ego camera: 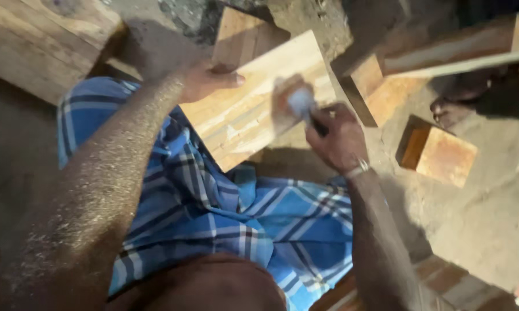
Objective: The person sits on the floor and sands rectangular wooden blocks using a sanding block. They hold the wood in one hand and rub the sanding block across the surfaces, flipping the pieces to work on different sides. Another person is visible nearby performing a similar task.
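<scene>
Wooden board (254, 103) is being steadied under the flat, open left hand (205, 80); right hand (334, 135) is gripping a blurred pale tool (301, 103). Advisable: firm bracing, even strokes.

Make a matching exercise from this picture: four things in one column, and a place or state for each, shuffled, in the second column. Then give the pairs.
Things
1. left hand
2. right hand
3. small wooden block
4. blue checked cloth

Places or states
A. lies alone on the dusty ground, to the right
B. rests flat on the near edge of the wooden board
C. drapes over the person's lap
D. grips a blurred pale tool against the board

Pairs: 1-B, 2-D, 3-A, 4-C
</scene>
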Demonstrator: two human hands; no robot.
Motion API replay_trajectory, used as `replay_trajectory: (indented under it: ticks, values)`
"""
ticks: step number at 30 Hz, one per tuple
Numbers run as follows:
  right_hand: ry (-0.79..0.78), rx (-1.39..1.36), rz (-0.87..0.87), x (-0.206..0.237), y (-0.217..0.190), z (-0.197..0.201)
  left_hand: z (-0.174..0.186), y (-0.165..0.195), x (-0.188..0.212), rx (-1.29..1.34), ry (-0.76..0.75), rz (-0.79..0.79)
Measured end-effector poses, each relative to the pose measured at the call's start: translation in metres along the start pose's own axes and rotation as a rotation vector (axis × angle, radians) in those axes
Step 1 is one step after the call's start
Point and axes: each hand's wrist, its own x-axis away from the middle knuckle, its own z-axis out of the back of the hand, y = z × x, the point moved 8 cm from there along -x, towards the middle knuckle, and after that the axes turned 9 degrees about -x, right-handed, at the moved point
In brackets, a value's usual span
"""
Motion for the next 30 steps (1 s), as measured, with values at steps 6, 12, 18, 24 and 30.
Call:
replay_trajectory:
  ticks: [6, 12, 18, 24, 30]
  values:
    - [0.096, -0.039, 0.046, -0.008, 0.032, 0.014, 0.005, -0.008, -0.001, -0.152, 0.000, 0.084]
    - [0.171, -0.060, 0.051, -0.016, 0.060, 0.027, 0.000, 0.007, -0.003, 0.072, 0.019, -0.114]
    - [0.029, 0.041, -0.159, -0.021, 0.095, 0.035, 0.009, 0.002, 0.005, -0.196, 0.044, 0.079]
    - [0.127, -0.086, -0.332, -0.024, 0.035, 0.031, 0.009, 0.015, 0.001, -0.010, 0.044, -0.136]
    - [-0.121, -0.081, 0.083, 0.055, -0.157, -0.094, 0.010, -0.010, 0.001, -0.256, 0.004, 0.063]
